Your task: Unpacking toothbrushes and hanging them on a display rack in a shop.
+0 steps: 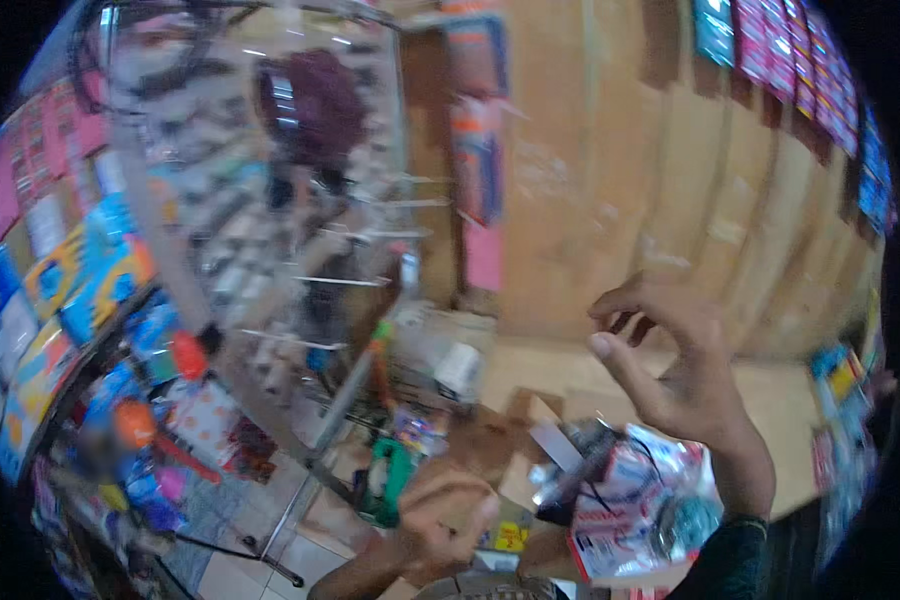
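Note:
My right hand [675, 360] is raised over a wooden surface [555, 225] at centre right, thumb and fingers apart in a curve with nothing between them. Below it lies a shiny plastic packet [615, 517] with red and blue print, and a dark object with a thin cord rests beside it. My left hand [450, 517] is low in the middle, blurred, its fingers bent; whether it holds anything cannot be told. Just left of it is a green plastic object [386, 480].
A metal rack frame [345, 397] with prongs stands at the left, near colourful packets [97, 262]. A person in a dark red top [319, 105] is beyond it. Hanging packets [787, 60] line the upper right. Tiled floor [300, 555] shows at lower left.

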Available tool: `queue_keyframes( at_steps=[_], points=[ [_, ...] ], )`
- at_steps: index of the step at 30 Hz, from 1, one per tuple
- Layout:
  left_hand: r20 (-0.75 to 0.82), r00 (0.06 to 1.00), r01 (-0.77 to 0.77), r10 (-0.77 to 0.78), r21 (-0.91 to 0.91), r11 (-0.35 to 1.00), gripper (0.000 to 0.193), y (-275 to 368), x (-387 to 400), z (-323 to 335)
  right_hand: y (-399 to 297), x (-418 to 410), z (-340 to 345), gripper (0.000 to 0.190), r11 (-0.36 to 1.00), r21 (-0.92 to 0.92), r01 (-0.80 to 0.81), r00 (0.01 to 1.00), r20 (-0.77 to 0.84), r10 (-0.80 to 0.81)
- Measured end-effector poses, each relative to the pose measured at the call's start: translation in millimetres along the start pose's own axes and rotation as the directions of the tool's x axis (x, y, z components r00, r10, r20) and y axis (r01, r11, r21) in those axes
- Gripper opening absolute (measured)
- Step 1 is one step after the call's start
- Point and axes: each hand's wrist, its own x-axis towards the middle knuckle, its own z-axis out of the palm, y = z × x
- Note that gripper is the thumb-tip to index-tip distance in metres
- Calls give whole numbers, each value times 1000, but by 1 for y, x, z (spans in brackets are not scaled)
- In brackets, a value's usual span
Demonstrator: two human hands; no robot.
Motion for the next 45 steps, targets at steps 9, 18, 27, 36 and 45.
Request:
queue_keyframes(
  at_steps=[9, 18, 27, 36, 45],
  points=[
    [225, 933, 329, -282, -208, 921, 9, -71, 3, 86, 51, -161, -4, 17, 701, -158, -696, 707, 20, 707],
    [561, 768, 359, -308, 21, 933, 31, -71, 13, 179, 43, -264, 41, 35, 284, -190, -940, 333, -318, 888],
    [636, 627, 211, -450, 418, 884, 38, -82, 12, 208, 50, -271, 61, 29, 187, -115, -976, 217, -366, 905],
    [753, 532, 528, -387, 62, 847, 38, -69, -3, 181, 68, -254, 13, 18, 339, -225, -914, 397, -313, 863],
    [876, 321, 722, -359, 19, 691, 43, -52, -33, 189, 115, -248, 12, 17, 431, -534, -727, 545, -68, 836]
  ],
)
